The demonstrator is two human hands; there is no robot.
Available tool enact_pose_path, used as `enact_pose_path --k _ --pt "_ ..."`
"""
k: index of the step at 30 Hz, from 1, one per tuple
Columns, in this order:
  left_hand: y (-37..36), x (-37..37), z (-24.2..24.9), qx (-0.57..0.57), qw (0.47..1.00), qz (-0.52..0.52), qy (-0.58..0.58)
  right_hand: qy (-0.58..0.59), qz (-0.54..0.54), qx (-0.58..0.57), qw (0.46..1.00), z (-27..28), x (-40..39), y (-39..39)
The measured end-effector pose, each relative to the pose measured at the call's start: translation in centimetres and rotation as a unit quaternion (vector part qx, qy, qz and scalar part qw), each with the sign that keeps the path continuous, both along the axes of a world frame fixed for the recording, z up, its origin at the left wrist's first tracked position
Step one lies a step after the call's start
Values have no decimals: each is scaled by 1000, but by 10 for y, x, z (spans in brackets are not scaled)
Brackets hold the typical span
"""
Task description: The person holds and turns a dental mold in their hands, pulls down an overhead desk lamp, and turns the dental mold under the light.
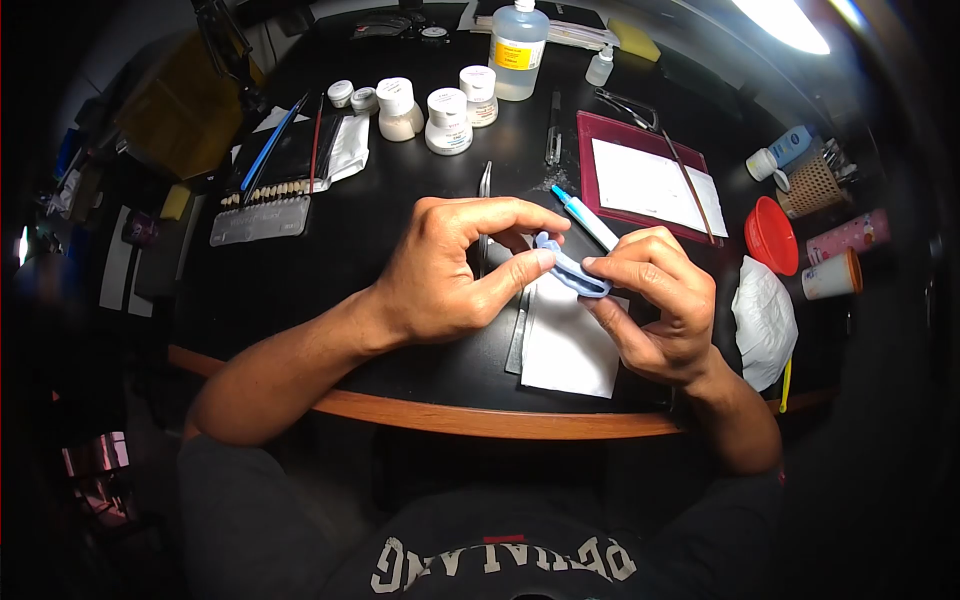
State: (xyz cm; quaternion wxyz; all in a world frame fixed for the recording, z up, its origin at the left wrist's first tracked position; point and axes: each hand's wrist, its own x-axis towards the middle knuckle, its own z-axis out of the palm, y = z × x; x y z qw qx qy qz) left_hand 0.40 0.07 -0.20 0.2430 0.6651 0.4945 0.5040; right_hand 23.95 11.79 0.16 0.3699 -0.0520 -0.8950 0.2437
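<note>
I have the blue piece (577, 274) up over the near middle of the black table (420, 365); it is smooth and curved, with a long hollow channel. My left hand (450, 262) grips its far left end with thumb and fingers, and my right hand (661, 300) pinches its near right end, so both are closed narrowly on it. Below I see flat white paper (568, 352). Just beyond my hands are slim metal tweezers (486, 185) and a blue-and-white tube (588, 218). Farther right, a glossy maroon tray (588, 190) bears a white sheet (645, 178) and a slender brush (690, 185). Farther left stand squat white-lidded jars (449, 122), near a tall translucent bottle (516, 58). At far right I see a round red bowl (770, 236), with a wrinkled white bag (764, 322) nearer me.
</note>
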Motion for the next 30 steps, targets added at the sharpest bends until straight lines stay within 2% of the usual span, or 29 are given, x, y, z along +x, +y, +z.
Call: enact_pose_path --k 7,17,20,30 --pt "0 0 1 -38 998 -9 -48 5 -3 -6 1000 1 0 0" --pt "-1 5 5 -2 999 -20 -49 1 -27 -34 999 6 0 -2" --pt "0 3 3 45 999 -16 11 -3 -17 -30 999 5 0 0" --pt "2 2 1 54 998 -13 24 -10 -8 -28 1000 6 1 0"
